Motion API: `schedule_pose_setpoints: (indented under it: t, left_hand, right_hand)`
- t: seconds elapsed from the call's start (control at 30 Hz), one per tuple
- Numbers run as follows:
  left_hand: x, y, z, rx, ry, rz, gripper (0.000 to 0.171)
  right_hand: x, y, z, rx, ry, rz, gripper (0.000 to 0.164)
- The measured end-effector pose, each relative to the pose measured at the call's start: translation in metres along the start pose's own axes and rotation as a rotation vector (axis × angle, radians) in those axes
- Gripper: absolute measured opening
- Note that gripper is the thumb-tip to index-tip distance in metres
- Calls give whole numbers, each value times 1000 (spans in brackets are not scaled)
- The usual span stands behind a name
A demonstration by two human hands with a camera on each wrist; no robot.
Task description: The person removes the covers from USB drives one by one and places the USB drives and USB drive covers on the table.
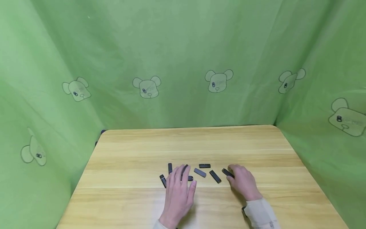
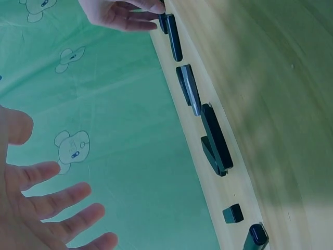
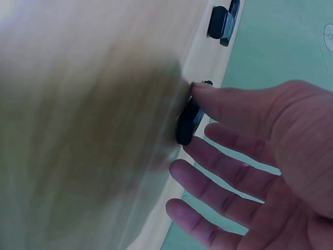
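Several small black sticks, which look like capped USB sticks, lie scattered on the wooden table. My right hand (image 1: 243, 182) pinches the rightmost USB stick (image 1: 227, 172) between thumb and fingers; the right wrist view has the thumb over one end of this USB stick (image 3: 186, 127). My left hand (image 1: 178, 194) hovers over the left part of the group, fingers spread and straight. Its palm holds nothing in the left wrist view. Partly behind its fingers are a USB stick (image 1: 185, 168) and another black stick (image 1: 190, 178). Left of the fingers lies a black stick with a silver band (image 1: 163, 180).
Between the hands lie a grey stick (image 1: 199, 172), a black stick (image 1: 204, 166) and a slanted black stick (image 1: 215, 176). Another upright one (image 1: 170, 168) is at the left. A green curtain (image 1: 183, 47) with bear drawings surrounds the wooden table (image 1: 128, 143).
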State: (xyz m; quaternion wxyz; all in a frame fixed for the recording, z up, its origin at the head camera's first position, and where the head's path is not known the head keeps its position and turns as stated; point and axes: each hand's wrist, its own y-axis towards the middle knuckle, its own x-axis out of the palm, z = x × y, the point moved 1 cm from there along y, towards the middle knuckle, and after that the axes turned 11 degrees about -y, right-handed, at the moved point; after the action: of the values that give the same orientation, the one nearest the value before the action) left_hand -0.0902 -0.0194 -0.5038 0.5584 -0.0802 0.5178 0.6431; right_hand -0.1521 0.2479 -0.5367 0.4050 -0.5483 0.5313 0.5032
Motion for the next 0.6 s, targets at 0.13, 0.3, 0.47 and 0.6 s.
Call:
schedule_pose_setpoints:
  t: [0.13, 0.3, 0.47, 0.6]
  left_hand:
    - [2, 0, 3, 15, -4, 7, 45]
    - [3, 1, 6, 33, -9, 14, 43]
    - [5, 2, 8, 34, -17, -1, 44]
    - [5, 2, 8, 25, -15, -15, 44]
  right_hand:
    - [-1, 3, -1, 1, 16, -16, 38]
    - [-1, 2, -2, 5, 13, -27, 38]
    - [0, 1, -4, 15, 1, -30, 39]
    - [-1, 0, -4, 22, -6, -21, 36]
